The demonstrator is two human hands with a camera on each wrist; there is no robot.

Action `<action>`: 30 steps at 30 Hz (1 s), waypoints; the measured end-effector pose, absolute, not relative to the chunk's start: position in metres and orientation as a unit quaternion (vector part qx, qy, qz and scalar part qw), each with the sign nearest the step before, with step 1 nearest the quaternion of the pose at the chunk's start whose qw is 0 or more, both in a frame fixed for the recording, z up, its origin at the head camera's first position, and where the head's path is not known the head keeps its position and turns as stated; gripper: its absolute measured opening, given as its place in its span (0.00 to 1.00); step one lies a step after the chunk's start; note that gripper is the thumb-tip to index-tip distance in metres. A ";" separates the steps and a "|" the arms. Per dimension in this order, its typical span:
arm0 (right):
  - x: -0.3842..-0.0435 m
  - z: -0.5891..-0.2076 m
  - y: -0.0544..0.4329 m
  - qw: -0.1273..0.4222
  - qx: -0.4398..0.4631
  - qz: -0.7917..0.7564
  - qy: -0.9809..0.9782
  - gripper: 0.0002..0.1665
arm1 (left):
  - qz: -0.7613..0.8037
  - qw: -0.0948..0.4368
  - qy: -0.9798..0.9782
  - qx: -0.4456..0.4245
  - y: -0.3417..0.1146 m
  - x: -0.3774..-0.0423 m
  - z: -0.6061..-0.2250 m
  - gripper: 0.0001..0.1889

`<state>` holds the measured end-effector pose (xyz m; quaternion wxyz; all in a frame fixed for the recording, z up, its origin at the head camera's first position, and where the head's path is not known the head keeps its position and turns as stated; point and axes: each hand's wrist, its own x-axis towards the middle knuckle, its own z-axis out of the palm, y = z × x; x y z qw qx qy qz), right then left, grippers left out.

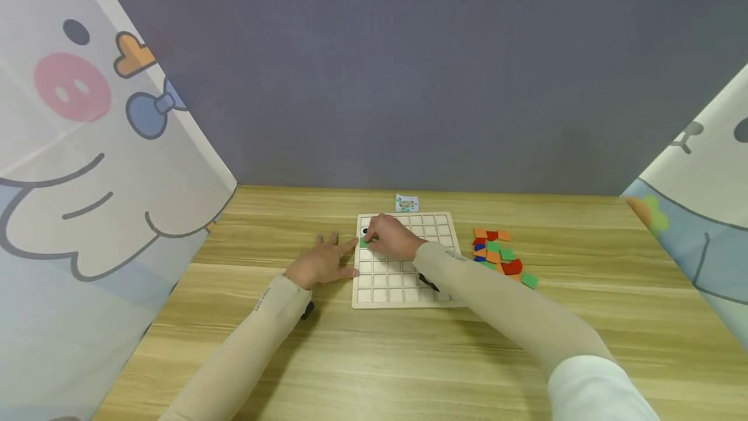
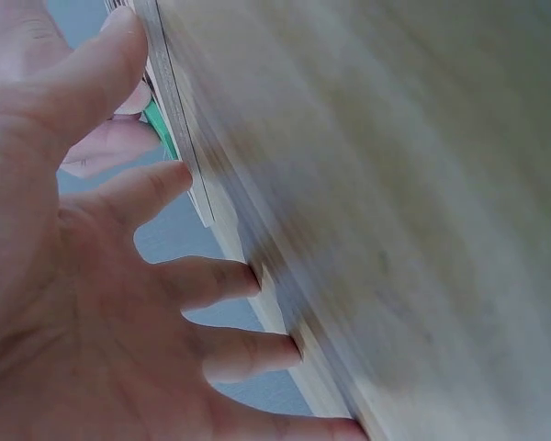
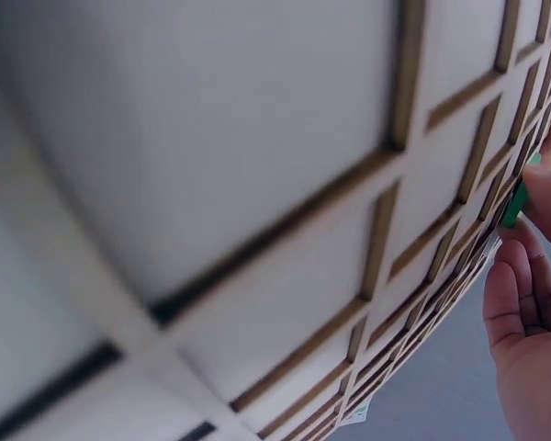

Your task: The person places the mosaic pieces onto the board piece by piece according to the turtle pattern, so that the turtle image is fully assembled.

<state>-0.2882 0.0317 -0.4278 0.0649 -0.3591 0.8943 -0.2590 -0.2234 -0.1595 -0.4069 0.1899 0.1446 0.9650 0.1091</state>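
Observation:
A pale square grid board lies on the wooden table, divided into many shallow cells. My right hand reaches over its upper left part. Thumb and fingers of that hand pinch a green tile at the cells by the left edge. Just above it, a tile with a black dot sits in the board. My left hand lies left of the board with spread fingers. Its thumb and index fingertip touch the board's left edge; the other fingertips rest on the table.
Loose red, orange, green and blue pieces lie in a heap right of the board. A small picture card lies behind it. A dark grey wall stands at the table's back, with printed cartoon panels on both sides.

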 end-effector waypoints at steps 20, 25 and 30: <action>-0.276 -0.420 0.024 0.039 -0.351 -0.227 0.908 0.05 | 0.100 0.196 0.965 0.143 -0.161 -0.226 -0.407 0.42; -0.276 -0.419 0.024 0.032 -0.353 -0.224 0.908 0.06 | 0.100 0.197 0.965 0.143 -0.160 -0.225 -0.407 0.42; -0.275 -0.418 0.029 0.043 -0.372 -0.233 0.897 0.08 | 0.104 0.192 0.965 0.147 -0.160 -0.225 -0.406 0.41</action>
